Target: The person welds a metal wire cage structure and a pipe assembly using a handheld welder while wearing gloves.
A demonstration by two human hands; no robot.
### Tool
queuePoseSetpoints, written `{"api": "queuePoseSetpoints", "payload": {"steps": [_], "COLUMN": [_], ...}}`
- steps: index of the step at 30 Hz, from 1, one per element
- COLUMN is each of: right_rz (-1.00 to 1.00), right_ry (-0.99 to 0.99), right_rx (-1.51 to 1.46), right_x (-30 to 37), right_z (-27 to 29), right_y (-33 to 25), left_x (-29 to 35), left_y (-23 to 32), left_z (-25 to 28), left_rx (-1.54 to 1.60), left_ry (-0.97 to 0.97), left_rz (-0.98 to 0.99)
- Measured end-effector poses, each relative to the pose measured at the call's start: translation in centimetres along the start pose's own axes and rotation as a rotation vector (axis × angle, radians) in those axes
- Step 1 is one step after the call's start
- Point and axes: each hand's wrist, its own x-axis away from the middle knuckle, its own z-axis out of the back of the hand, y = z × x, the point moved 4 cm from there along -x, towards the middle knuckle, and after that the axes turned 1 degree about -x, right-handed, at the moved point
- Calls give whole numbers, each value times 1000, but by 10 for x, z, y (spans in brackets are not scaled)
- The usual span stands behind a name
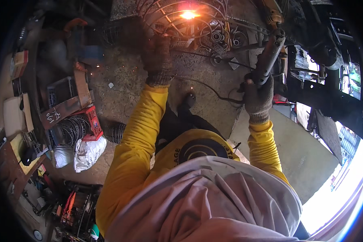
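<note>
A round wire frame of curved rods stands at the top middle, with an orange-white glow at its rods and a few sparks flying off. My left hand, in a dark knit glove, is closed on the frame's near edge; smoke and shadow partly hide its fingers. My right hand, gloved too, grips the lower end of a grey metal cylindrical handle that slants up and away. A thin dark cable runs beside that hand. Whether the handle joins whatever makes the glow, I cannot tell.
Metal rings and small parts lie beneath the frame. On the left are a red plastic crate, coiled wire rings and a white sack. A flat grey-green sheet lies at right, below dark metal racks.
</note>
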Motion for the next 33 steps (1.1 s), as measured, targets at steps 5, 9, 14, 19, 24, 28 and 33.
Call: {"api": "queuePoseSetpoints", "payload": {"steps": [5,9,14,19,24,28,33], "right_rz": [178,342,293,381,629,758,612], "right_ry": [-21,-75,-125,-78,-91,97,25], "right_rx": [51,49,-97,-57,368,478,349], "right_x": [0,-1,-4,-3,0,0,-6], "right_z": [2,-4,-2,-1,1,8,20], "right_y": [-7,-15,-9,-6,-25,-12,6], "left_x": [9,7,4,1,-2,-3,-5], "left_y": [13,9,6,0,0,0,1], "left_z": [-19,-14,-18,-17,-18,-17,-23], "left_rx": [-346,-371,-392,-379,-420,-441,-458], "left_ry": [48,21,-4,-47,-40,-46,-33], "left_rz": [-11,-39,-58,-75,-89,-86,-101]}}
